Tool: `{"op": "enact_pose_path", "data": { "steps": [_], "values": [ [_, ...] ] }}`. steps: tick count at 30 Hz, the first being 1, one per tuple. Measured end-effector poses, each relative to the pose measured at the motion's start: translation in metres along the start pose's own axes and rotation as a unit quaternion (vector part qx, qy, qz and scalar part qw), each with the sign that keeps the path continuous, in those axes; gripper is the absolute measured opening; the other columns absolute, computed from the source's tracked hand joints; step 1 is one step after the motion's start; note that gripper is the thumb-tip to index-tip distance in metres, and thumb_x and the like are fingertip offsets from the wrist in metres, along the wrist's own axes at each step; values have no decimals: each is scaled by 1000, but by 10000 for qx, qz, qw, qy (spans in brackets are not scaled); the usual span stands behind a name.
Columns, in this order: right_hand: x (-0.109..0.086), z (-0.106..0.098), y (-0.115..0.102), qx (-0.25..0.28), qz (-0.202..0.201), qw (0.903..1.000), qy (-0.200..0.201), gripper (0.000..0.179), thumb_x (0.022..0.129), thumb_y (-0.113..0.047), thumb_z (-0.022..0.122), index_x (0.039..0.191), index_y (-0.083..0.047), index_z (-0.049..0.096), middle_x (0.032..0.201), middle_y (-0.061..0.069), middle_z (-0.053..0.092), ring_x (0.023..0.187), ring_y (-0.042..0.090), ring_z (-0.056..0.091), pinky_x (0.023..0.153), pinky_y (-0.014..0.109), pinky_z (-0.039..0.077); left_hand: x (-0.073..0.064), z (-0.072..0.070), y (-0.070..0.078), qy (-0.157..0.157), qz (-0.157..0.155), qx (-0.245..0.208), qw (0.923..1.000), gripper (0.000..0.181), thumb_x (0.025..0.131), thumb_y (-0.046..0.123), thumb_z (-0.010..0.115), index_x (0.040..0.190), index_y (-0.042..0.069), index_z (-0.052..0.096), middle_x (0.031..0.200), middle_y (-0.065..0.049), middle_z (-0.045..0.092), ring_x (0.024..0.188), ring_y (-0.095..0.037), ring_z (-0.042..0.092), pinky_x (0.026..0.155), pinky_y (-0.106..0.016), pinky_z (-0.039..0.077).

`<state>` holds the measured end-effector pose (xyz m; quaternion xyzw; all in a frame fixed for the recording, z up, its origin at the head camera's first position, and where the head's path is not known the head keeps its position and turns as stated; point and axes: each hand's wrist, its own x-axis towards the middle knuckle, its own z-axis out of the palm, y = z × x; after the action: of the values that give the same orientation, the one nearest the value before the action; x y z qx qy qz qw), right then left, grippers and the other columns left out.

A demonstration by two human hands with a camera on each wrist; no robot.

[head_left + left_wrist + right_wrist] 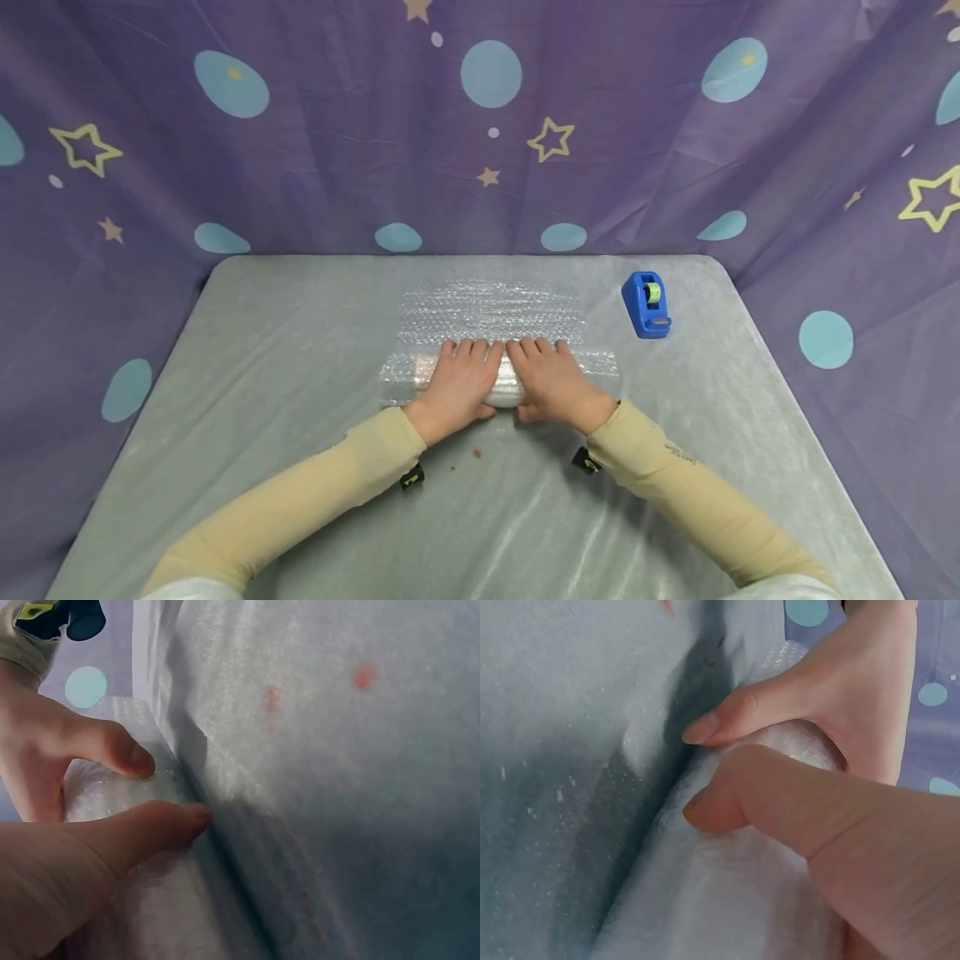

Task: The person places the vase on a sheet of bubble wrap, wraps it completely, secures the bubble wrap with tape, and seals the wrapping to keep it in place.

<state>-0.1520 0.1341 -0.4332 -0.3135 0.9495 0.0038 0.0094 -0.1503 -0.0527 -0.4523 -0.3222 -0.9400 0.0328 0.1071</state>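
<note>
In the head view, a sheet of clear bubble wrap lies flat on the table, its near part wound into a thick roll around a pale, cylinder-like object. The object's kind is hidden by the wrap. My left hand grips the roll left of its middle, with fingers over the top and thumb along the near side. Close beside it, my right hand holds the roll the same way. Both wrist views show the thumbs against the wrapped roll, low on the table surface.
A blue tape dispenser with a tape roll stands at the back right of the grey cloth-covered table. A purple patterned curtain rises behind and at both sides. Small reddish spots mark the cloth near the hands.
</note>
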Motion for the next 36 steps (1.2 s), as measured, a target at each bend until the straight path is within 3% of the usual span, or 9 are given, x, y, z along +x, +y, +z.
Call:
{"op": "enact_pose_path", "data": {
  "steps": [8,16,21,28,33,36],
  "values": [
    [0,-1,5,128,-87,9999,-29,92,69,-41,91,141,-4,48,127,15,60,114,36,60,98,58,48,4,-1,0,-284,-117,-154,9994,93,62,51,95,132,3,56,115,-14,66,102,-32,62,90,-50,50],
    [-6,-6,0,212,-49,9989,-412,96,74,-42,90,147,-1,44,136,18,59,121,40,59,105,62,44,-2,-8,3,-502,-151,-480,9975,89,62,50,95,128,4,57,112,-14,67,100,-32,62,89,-50,50],
    [-12,-8,-3,295,-47,9984,-487,102,74,-40,89,151,6,39,139,22,58,124,41,58,107,63,43,-7,-12,6,-558,-96,-526,9970,87,63,50,95,127,4,58,111,-14,67,99,-32,62,87,-49,50],
    [-16,-10,-3,376,40,9983,-438,94,75,-42,89,146,0,45,140,20,57,128,41,56,109,68,39,-5,-10,5,-610,48,-634,9961,87,64,52,95,126,3,58,107,-13,66,94,-30,62,83,-48,52],
    [-19,-11,-5,88,141,9993,-328,104,77,-50,90,153,-1,40,151,21,49,138,42,48,111,70,36,3,-13,0,-1032,-32,-847,9910,87,65,51,93,129,3,57,113,-14,66,99,-32,62,84,-50,52],
    [-22,-10,-7,-25,3,9998,-176,108,76,-51,91,155,0,38,148,22,50,136,41,50,111,68,37,7,-15,-4,-1363,-114,-902,9865,88,65,51,92,131,4,56,117,-14,65,104,-34,62,87,-53,51]
  ]
}}
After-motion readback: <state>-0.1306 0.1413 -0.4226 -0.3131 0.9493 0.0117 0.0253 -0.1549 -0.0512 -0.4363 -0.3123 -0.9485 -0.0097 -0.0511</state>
